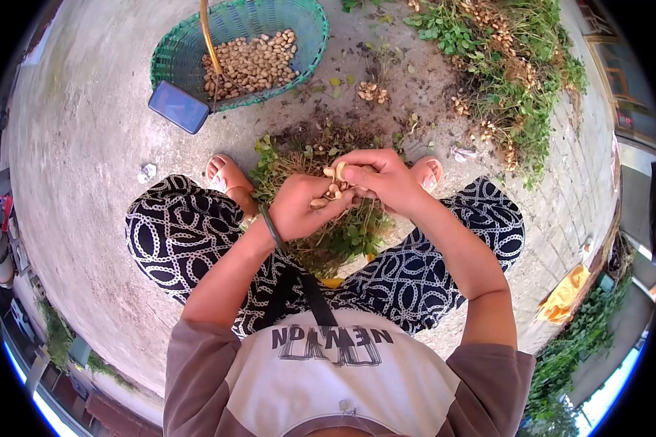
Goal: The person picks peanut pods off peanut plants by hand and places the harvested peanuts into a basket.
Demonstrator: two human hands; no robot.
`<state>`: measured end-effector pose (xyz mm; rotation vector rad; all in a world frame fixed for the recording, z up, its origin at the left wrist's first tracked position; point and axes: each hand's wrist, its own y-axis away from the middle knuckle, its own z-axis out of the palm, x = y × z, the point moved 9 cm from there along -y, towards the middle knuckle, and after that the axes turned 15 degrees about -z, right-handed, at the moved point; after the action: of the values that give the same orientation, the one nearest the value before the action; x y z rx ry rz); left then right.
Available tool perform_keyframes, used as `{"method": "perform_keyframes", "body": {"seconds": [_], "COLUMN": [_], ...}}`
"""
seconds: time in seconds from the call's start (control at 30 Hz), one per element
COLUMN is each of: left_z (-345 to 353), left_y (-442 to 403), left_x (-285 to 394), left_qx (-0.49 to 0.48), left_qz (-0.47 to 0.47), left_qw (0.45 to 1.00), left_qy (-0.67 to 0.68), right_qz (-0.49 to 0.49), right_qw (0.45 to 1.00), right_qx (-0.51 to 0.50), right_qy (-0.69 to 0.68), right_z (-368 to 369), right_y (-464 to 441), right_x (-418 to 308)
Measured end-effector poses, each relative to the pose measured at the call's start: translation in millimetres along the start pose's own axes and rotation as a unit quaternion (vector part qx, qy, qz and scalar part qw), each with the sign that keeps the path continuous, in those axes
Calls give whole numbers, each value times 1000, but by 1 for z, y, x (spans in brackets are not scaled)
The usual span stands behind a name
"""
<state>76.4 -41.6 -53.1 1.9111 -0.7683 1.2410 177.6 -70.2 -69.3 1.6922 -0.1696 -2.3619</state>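
Between my knees, both hands meet over a pile of peanut plants (350,237) on the ground. My left hand (302,205) is closed around a small cluster of peanuts (333,192), whose pale pods stick out past the fingers. My right hand (386,178) pinches a peanut pod (340,171) between thumb and fingers, right beside that cluster. Leaves and stems spread out below both hands. Whether the held pods are still joined to a stem is partly hidden by my fingers.
Ahead to the left stands a green woven basket (310,44) with many peanuts (251,62) and an upright handle (208,36). A phone (178,107) rests at its rim. More peanut plants (517,80) lie at the front right. A few loose peanuts (372,92) are on the concrete.
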Motion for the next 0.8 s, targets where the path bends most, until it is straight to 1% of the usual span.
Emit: {"method": "perform_keyframes", "body": {"seconds": [0.07, 0.13, 0.17, 0.2, 0.27, 0.3, 0.33, 0.37, 0.4, 0.43, 0.53, 0.57, 0.6, 0.63, 0.67, 0.7, 0.8], "left_z": [-11, -18, -21, -20, -15, -16, -15, -14, -16, -17, -17, -16, -14, -15, -15, -15, -17], "left_y": [2, 2, 3, 4, 7, 6, 5, 4, 4, 3, 2, 2, 2, 2, 2, 3, 2], "left_x": [14, 22, 26, 27, 30, 28, 25, 21, 19, 18, 15, 13, 11, 10, 9, 8, 7], "left_qx": [56, 97, 117, 109, 88, 95, 102, 115, 130, 139, 147, 144, 142, 148, 154, 160, 163], "left_qz": [30, 59, 74, 77, 82, 80, 87, 91, 92, 88, 77, 74, 70, 70, 68, 66, 49], "left_qw": [998, 991, 985, 985, 986, 987, 983, 978, 972, 968, 957, 956, 954, 951, 948, 945, 943], "left_qy": [11, -63, -101, -106, -116, -104, -127, -149, -173, -192, -238, -246, -253, -261, -269, -277, -287], "right_qz": [2, -65, -99, -127, -180, -107, -100, -89, -74, -65, -22, -41, -44, -46, -48, -90, -96], "right_qw": [992, 992, 980, 962, 900, 935, 963, 975, 969, 964, 982, 996, 997, 984, 957, 939, 910], "right_qx": [30, 108, 145, 165, 207, 237, 224, 203, 175, 165, 107, 40, 35, 29, 21, 24, -2], "right_qy": [-124, 22, 95, 178, 339, 242, 108, -25, -159, -200, -153, -74, 47, 168, 286, 331, 403], "right_z": [-3, -6, -9, -16, -39, -66, -68, -65, -56, -47, -30, -28, -25, -15, -7, -1, 9], "right_y": [1, -1, -1, -1, -4, -8, -6, -7, -12, -12, -8, -7, -6, -4, -3, -4, -2], "right_x": [15, 6, -2, -12, -37, -21, -17, -16, -15, -13, -3, 4, -1, -11, -17, -21, -23]}}
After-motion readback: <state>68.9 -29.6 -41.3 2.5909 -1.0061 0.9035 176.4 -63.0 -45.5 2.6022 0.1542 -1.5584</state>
